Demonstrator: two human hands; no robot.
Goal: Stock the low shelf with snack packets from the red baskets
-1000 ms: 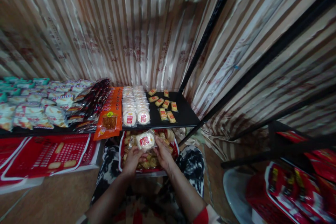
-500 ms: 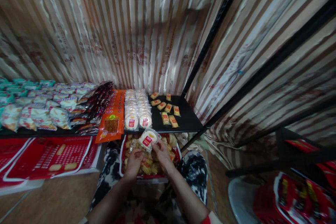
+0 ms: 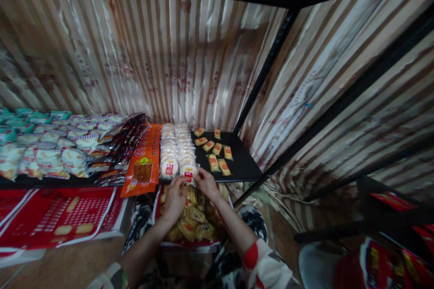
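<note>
My left hand and my right hand both pinch a round white cake packet with a red label at the front edge of the black shelf. The packet sits at the front of the right row of like packets. Beneath my hands a red basket on my lap holds several small yellow snack packets.
Small yellow packets lie on the shelf right of the cake rows. Orange packets, dark packets and white and teal bags fill the shelf to the left. Red trays lean below. Striped foil lines the walls.
Both hands have lifted the round cake packet out of the basket and brought it forward onto the shelf's front edge. The view has tilted up and closer.
</note>
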